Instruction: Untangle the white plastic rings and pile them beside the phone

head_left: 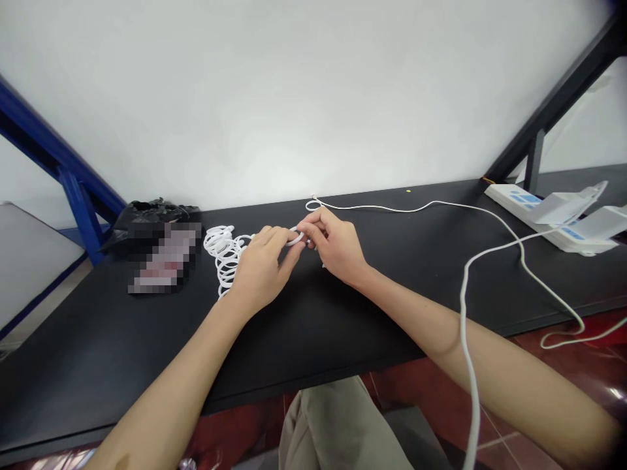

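Thin white rings or loops (225,251) lie overlapping in a curved row on the black table, running up to my left hand (264,261). Between my two hands shows one white ring (295,239). The thumb and fingers of my left hand are closed on its left side. My right hand (337,245) pinches its right side with thumb and fingertips. Whether the ring is separate or joined to the row cannot be made out, as my left hand covers that spot. A small pale bit peeks out beneath my right hand.
A crumpled black plastic bag (147,219) and a blurred-out flat item (166,261) lie at the left. White cables (465,307) trail across the right side and hang over the front edge. White devices (543,215) stand far right. Blue (73,189) and black braces flank the table.
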